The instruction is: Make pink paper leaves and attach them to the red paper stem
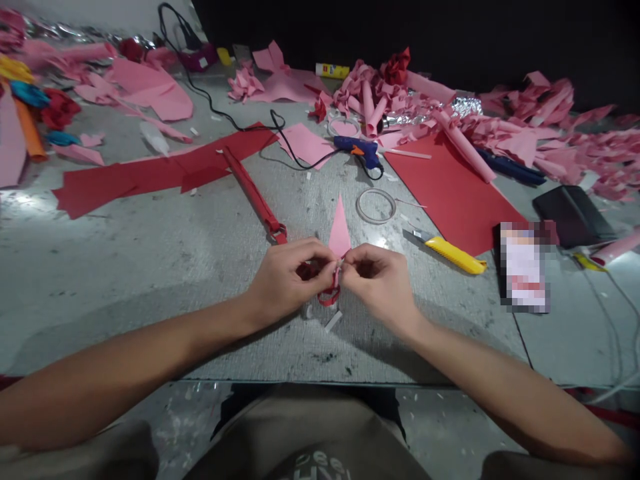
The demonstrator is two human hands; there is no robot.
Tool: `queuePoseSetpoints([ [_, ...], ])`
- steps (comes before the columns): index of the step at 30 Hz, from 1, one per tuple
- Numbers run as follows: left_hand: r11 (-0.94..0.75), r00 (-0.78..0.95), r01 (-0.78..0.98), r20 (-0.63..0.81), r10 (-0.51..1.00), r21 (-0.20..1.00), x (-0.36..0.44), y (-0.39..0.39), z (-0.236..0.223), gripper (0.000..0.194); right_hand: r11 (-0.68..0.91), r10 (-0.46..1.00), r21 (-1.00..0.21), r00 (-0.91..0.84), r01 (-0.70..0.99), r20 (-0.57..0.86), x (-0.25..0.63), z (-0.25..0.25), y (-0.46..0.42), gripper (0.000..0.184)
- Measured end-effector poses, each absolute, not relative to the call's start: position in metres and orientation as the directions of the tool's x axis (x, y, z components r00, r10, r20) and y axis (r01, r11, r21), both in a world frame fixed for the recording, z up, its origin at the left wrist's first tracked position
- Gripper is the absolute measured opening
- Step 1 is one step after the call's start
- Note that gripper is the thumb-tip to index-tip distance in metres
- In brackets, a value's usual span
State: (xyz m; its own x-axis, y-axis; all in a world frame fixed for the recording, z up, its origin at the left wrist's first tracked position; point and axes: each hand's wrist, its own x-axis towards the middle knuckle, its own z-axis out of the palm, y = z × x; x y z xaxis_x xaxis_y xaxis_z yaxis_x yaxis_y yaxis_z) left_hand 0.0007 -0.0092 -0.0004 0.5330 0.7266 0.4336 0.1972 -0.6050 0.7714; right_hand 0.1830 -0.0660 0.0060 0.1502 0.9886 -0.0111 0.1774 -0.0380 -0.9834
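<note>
My left hand [286, 277] and my right hand [380, 280] meet at the middle of the grey table [150, 267], both pinched on a small paper piece. A pointed pink paper petal [339, 231] sticks up between the fingertips. A red paper strip [330, 293] curls down below them. A small white scrap [333, 321] lies on the table just under the hands.
A red paper roll [253, 195] lies left of the hands, and a yellow utility knife [453, 253] and a tape ring [376, 205] lie right. Behind are a blue glue gun [361, 150], red sheets [450, 190], pink paper curls [525, 127], and a black wallet [573, 215].
</note>
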Motion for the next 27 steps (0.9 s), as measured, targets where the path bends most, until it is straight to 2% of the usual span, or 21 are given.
queuePoseSetpoints([
  [9, -0.575, 0.454, 0.252, 0.430, 0.781, 0.778, -0.0007, -0.0081, -0.0007, 0.009, -0.043, 0.986, -0.979, 0.169, 0.197, -0.009, 0.1863, 0.0045, -0.0642, 0.013],
  [13, -0.565, 0.450, 0.252, 0.421, 0.787, 0.786, -0.0016, -0.0061, 0.0009, 0.008, -0.049, 0.990, -0.988, 0.136, 0.145, -0.030, 0.1870, 0.0060, -0.0638, 0.016],
  [21, -0.573, 0.520, 0.248, 0.392, 0.759, 0.781, -0.0049, -0.0044, 0.0044, 0.011, -0.051, 0.995, -0.993, 0.093, 0.106, -0.041, 0.1886, 0.0095, -0.0637, 0.016],
  [27, -0.525, 0.624, 0.169, 0.322, 0.712, 0.834, -0.0088, -0.0023, 0.0059, 0.023, -0.002, 0.998, -0.998, 0.060, 0.069, 0.002, 0.1889, 0.0096, -0.0629, 0.014],
])
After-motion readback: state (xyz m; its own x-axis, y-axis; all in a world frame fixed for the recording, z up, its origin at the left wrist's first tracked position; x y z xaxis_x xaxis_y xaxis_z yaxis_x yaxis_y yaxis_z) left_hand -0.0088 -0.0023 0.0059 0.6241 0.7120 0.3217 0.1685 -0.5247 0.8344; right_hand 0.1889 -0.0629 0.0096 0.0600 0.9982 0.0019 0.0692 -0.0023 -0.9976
